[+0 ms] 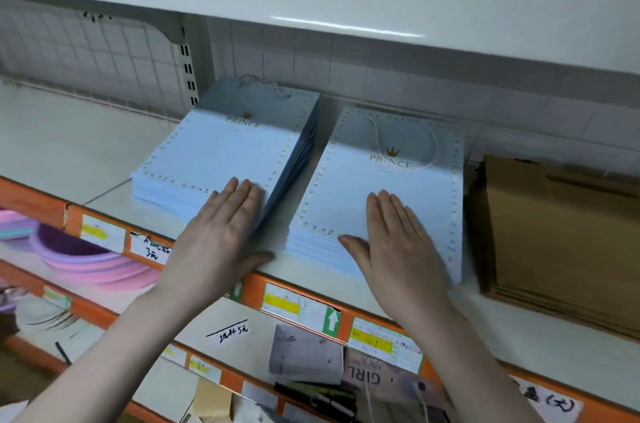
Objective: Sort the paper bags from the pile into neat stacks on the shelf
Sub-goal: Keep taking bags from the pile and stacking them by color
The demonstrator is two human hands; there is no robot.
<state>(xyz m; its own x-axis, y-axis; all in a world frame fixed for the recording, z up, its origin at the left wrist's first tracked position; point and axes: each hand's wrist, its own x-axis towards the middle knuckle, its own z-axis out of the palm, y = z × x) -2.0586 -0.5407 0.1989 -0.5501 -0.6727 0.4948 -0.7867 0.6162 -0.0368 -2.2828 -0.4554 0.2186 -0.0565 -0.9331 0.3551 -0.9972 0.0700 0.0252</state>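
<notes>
Hands lay flat and held nothing, left hand [221, 232] on the left stack [221, 159], right hand [398, 242] on the right stack [384, 194], whose near edges, seemingly uneven, could have slid off the shelf [104, 152] if pushed.

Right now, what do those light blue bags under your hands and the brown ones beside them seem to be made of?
The light blue bags look like smooth coated paper or thin card: crisp flat edges, gold PRINCE print, a twisted cord handle. The brown bags look like plain matte kraft paper, dull with no sheen. Both hands, left hand and right hand, lie flat on the blue stacks.
</notes>
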